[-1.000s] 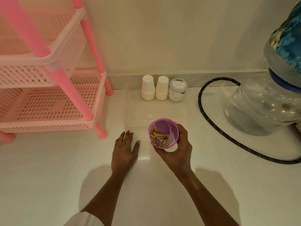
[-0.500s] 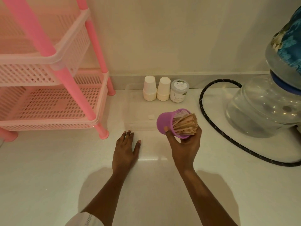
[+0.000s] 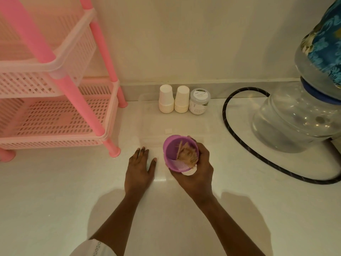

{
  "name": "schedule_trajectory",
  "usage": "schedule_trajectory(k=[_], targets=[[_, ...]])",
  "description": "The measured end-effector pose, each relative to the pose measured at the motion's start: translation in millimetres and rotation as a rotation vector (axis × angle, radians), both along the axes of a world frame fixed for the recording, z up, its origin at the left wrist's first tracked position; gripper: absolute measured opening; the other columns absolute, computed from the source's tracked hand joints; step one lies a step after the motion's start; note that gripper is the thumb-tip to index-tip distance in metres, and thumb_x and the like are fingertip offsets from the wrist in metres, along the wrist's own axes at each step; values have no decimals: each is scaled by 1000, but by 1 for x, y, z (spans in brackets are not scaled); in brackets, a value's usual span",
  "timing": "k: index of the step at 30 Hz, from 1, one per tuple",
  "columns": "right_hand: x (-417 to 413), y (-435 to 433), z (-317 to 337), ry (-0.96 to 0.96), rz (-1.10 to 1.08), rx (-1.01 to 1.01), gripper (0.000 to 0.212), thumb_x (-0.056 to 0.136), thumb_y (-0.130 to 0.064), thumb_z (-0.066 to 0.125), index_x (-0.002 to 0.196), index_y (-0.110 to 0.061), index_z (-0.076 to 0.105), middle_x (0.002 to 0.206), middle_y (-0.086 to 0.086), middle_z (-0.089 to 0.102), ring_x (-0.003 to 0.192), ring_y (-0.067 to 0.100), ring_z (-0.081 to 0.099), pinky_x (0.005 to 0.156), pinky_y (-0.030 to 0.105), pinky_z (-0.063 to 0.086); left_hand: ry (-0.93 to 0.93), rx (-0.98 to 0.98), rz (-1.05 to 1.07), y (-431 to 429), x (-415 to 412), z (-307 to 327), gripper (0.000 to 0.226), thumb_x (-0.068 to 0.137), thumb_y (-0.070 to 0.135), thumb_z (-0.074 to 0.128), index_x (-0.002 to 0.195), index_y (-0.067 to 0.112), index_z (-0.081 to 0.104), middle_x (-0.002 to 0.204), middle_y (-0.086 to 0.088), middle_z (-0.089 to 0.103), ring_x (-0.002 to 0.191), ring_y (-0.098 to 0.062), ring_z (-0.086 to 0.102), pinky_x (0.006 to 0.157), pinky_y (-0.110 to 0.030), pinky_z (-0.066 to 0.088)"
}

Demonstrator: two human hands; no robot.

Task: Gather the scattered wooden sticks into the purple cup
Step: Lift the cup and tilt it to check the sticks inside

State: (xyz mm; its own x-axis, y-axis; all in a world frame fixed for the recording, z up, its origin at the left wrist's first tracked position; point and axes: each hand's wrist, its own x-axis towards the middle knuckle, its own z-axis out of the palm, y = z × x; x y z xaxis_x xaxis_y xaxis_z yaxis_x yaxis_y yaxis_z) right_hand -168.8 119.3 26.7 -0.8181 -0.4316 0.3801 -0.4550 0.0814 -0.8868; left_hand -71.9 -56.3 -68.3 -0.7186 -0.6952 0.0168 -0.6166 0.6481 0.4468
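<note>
The purple cup (image 3: pixel 172 154) is upright and slightly tilted, held from the right side by my right hand (image 3: pixel 198 172). A bundle of wooden sticks (image 3: pixel 187 154) stands inside it, leaning to the right wall. My left hand (image 3: pixel 139 172) lies flat on the white floor just left of the cup, fingers spread, holding nothing. No loose sticks show on the floor.
A clear shallow tray (image 3: pixel 147 115) lies beyond the cup, with two stacks of white paper cups (image 3: pixel 166 101) and a small jar (image 3: pixel 199 104) at the wall. A pink rack (image 3: pixel 55 108) stands left; a black hose (image 3: pixel 232 135) and water bottle (image 3: pixel 295 122) right.
The cup was tipped on its side to the right with the sticks poking out half a second ago; now it is back upright with its mouth toward me. My left hand stayed put.
</note>
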Motion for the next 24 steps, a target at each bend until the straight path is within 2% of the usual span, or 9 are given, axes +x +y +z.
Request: schedule_trajectory(k=[10, 13, 16, 20, 22, 24], targets=[[2, -2, 0, 65, 65, 24, 90, 75, -57, 82, 148, -41, 31, 144, -35, 42, 132, -4, 50, 96, 7, 49, -21, 18, -5, 2, -1, 7, 65, 103, 57, 35, 157, 23, 30, 165, 2, 28, 154, -21, 22, 122, -46, 32], [0, -2, -1, 71, 70, 31, 93, 73, -51, 87, 147, -36, 34, 144, -35, 42, 132, -2, 51, 95, 9, 51, -4, 32, 2, 2, -2, 5, 66, 102, 59, 34, 158, 23, 29, 166, 2, 27, 154, -20, 21, 122, -46, 31], [-4, -4, -3, 28, 84, 13, 91, 72, -53, 86, 146, -30, 39, 141, -32, 47, 132, 3, 52, 93, 8, 51, 51, 67, 41, 1, -2, 2, 71, 102, 59, 37, 159, 20, 24, 167, 1, 24, 154, -18, 20, 124, -42, 28], [-15, -14, -6, 20, 82, -2, 91, 69, -46, 92, 143, -23, 44, 138, -25, 52, 130, 9, 56, 91, 11, 53, 128, 75, 99, -13, -7, -4, 79, 101, 56, 44, 160, 12, 16, 168, -6, 19, 156, -21, 15, 126, -39, 20], [-23, -24, -4, 22, 76, 5, 90, 68, -45, 92, 142, -24, 45, 136, -25, 53, 128, 9, 56, 91, 12, 54, 106, 50, 130, -24, -12, -4, 83, 100, 58, 44, 160, 9, 13, 168, -10, 16, 156, -25, 14, 126, -39, 18], [-30, -38, -1, 11, 75, 13, 88, 68, -48, 92, 140, -33, 43, 134, -31, 52, 127, 7, 56, 90, 11, 53, 88, 41, 143, -31, -16, -5, 85, 99, 61, 42, 159, 7, 14, 168, -12, 17, 156, -27, 15, 126, -42, 20]])
